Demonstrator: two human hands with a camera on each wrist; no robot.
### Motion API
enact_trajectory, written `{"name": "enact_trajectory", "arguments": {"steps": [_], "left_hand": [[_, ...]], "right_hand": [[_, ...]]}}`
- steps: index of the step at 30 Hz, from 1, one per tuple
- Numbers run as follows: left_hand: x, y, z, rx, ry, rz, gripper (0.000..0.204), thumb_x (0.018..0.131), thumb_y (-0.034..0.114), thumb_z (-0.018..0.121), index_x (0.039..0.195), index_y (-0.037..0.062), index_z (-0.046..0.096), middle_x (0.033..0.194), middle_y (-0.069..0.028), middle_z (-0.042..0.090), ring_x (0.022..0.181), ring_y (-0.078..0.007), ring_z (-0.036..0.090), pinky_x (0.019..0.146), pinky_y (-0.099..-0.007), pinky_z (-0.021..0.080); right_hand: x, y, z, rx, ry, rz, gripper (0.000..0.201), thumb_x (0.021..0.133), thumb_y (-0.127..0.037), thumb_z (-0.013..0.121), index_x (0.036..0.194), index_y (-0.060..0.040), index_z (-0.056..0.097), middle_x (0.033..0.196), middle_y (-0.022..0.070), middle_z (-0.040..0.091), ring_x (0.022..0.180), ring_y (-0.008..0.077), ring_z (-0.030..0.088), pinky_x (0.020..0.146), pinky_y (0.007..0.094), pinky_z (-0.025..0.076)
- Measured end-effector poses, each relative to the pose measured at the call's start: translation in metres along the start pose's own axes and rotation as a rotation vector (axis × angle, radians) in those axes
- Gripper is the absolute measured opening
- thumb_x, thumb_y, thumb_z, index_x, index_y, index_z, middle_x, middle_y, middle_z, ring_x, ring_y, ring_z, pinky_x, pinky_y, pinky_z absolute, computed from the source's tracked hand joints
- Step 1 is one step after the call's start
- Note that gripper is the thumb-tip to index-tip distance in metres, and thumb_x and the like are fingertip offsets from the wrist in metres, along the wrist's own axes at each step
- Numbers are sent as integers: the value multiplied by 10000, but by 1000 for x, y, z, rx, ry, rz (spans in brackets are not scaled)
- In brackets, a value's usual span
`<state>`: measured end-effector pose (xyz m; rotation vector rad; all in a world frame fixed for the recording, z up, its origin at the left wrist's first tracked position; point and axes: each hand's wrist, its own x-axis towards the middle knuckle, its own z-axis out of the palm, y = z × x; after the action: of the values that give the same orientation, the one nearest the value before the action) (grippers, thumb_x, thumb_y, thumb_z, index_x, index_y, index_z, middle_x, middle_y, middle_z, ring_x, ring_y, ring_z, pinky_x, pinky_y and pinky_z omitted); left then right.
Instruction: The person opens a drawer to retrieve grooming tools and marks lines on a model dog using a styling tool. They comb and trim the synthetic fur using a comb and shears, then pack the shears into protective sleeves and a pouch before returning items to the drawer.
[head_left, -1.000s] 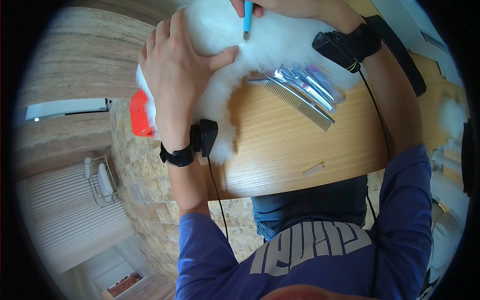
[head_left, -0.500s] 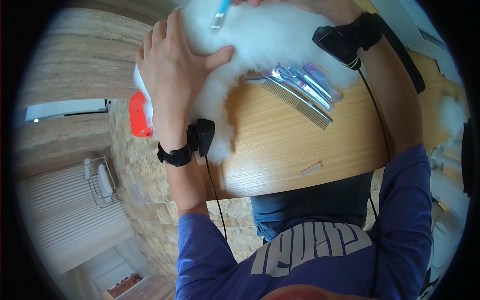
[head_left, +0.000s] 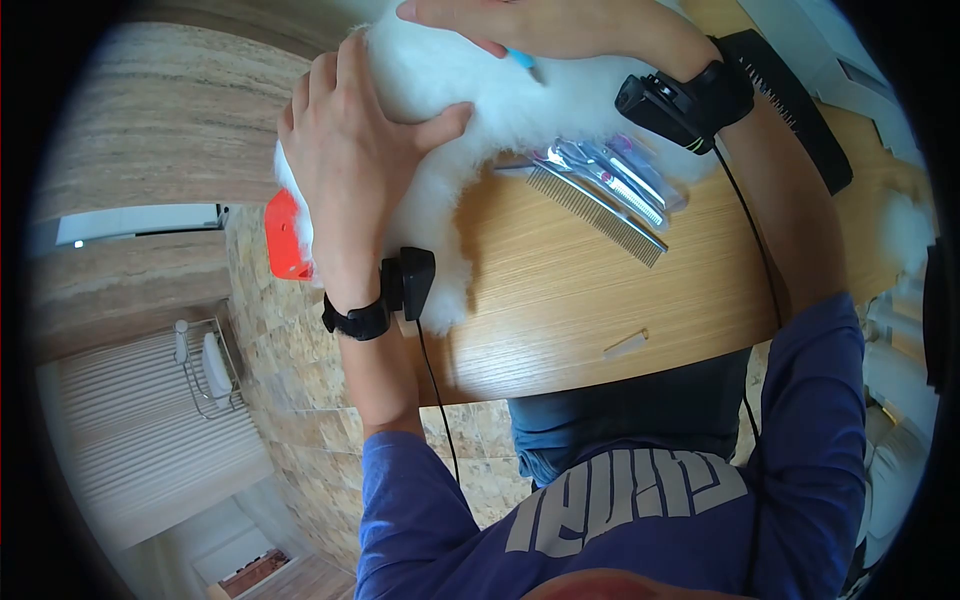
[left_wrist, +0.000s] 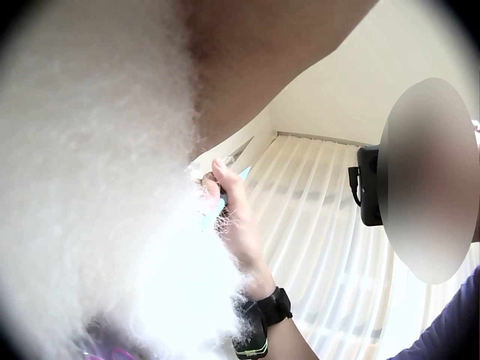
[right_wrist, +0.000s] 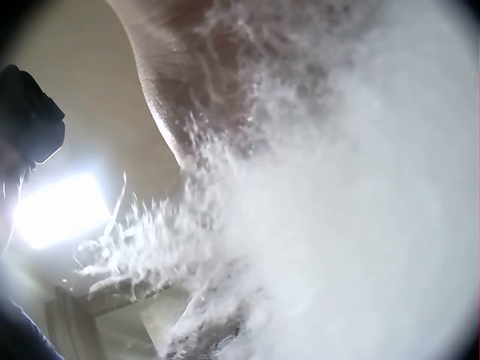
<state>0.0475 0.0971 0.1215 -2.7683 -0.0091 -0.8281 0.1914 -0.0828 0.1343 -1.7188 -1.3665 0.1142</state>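
Note:
White fluffy fur (head_left: pixel 430 75) lies across the top of the head view and down its left side. The left hand (head_left: pixel 350 150) rests on it with fingers spread and thumb out. Over the fur at the top, the right hand (head_left: pixel 545 28) holds a blue-handled tool (head_left: pixel 521 58), mostly covered by the hand, its tip by the fur. In the left wrist view, the right hand (left_wrist: pixel 236 217) has its thumb and fingers round the light blue tool (left_wrist: pixel 244 173). Fur (right_wrist: pixel 337 195) fills much of the right wrist view, hiding the right fingers.
A metal comb (head_left: pixel 598 215) and scissors in clear packaging (head_left: pixel 625 180) lie on the wooden table (head_left: pixel 540 310). A small translucent piece (head_left: pixel 627 345) sits near its front edge. A red object (head_left: pixel 285 238) is at the left, a black toothed object (head_left: pixel 800 115) at the right.
The right hand first moved up with the tool swinging left, then came back down and turned, so the tool's tip now points down and right. The left hand has barely moved.

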Motion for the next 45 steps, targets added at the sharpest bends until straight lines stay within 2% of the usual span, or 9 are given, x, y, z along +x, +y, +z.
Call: {"name": "enact_trajectory", "arguments": {"steps": [5, 7, 10, 23, 25, 29, 31, 34, 45], "left_hand": [[-2, -2, 5, 15, 98, 37, 972, 573, 610, 898, 1299, 31, 609, 1146, -154, 680, 1122, -362, 635, 925, -505, 486], [-2, -4, 7, 4, 99, 38, 975, 574, 612, 897, 1302, 32, 609, 1147, -154, 680, 1122, -362, 636, 925, -505, 486], [-2, -5, 8, 3, 105, 40, 980, 573, 616, 895, 1305, 31, 609, 1147, -154, 680, 1120, -362, 636, 925, -504, 486], [0, -1, 0, -11, -1, -8, 980, 632, 599, 882, 1326, -25, 582, 1254, -213, 667, 1196, -394, 618, 1009, -495, 479], [0, -1, 1, -16, 11, 3, 979, 634, 595, 881, 1327, -26, 582, 1250, -219, 667, 1195, -395, 618, 1009, -493, 479], [-1, -3, 4, 13, 83, 29, 954, 587, 593, 896, 1296, 26, 604, 1154, -157, 679, 1125, -365, 630, 947, -502, 481], [-1, -4, 6, 19, 85, 28, 953, 588, 590, 897, 1297, 26, 603, 1155, -158, 679, 1128, -367, 628, 949, -504, 479], [1, -2, 2, 23, 46, 15, 970, 617, 601, 883, 1320, 1, 587, 1202, -184, 673, 1166, -383, 620, 978, -500, 477], [1, -1, 3, -4, 45, 2, 953, 597, 564, 902, 1320, 24, 596, 1186, -171, 677, 1158, -369, 622, 973, -512, 475]], "right_hand": [[2, 4, -4, 114, -92, -37, 590, 1069, -430, 545, 693, -9, 717, 506, 40, 563, 477, 122, 514, 517, 279, 444], [7, 11, 8, 354, 152, -154, 572, 1069, -456, 544, 759, -17, 738, 555, 31, 586, 500, 106, 504, 518, 266, 431], [2, 11, -3, 218, 93, 29, 545, 1071, -459, 539, 810, -29, 751, 622, 36, 630, 544, 93, 528, 525, 259, 431], [4, 18, 16, 70, 44, -174, 634, 1073, -460, 514, 648, -27, 699, 503, 49, 569, 472, 147, 533, 517, 306, 452], [3, 7, 14, -125, 46, 4, 642, 1066, -468, 524, 645, -18, 704, 487, 61, 572, 484, 138, 561, 529, 309, 467], [4, 1, 19, 97, 89, 2, 595, 1069, -444, 533, 722, -4, 733, 565, 81, 645, 545, 131, 614, 564, 298, 502], [13, -8, 50, 271, 720, -204, 543, 1077, -415, 532, 817, 8, 751, 645, 84, 687, 603, 128, 645, 596, 280, 523], [10, 18, 25, 350, 313, -252, 500, 1084, -391, 527, 896, 12, 754, 718, 87, 715, 643, 134, 658, 617, 273, 535], [4, 17, 24, -178, 204, -131, 630, 1065, -410, 549, 600, -11, 690, 458, 91, 564, 394, 151, 495, 443, 353, 418]]}}
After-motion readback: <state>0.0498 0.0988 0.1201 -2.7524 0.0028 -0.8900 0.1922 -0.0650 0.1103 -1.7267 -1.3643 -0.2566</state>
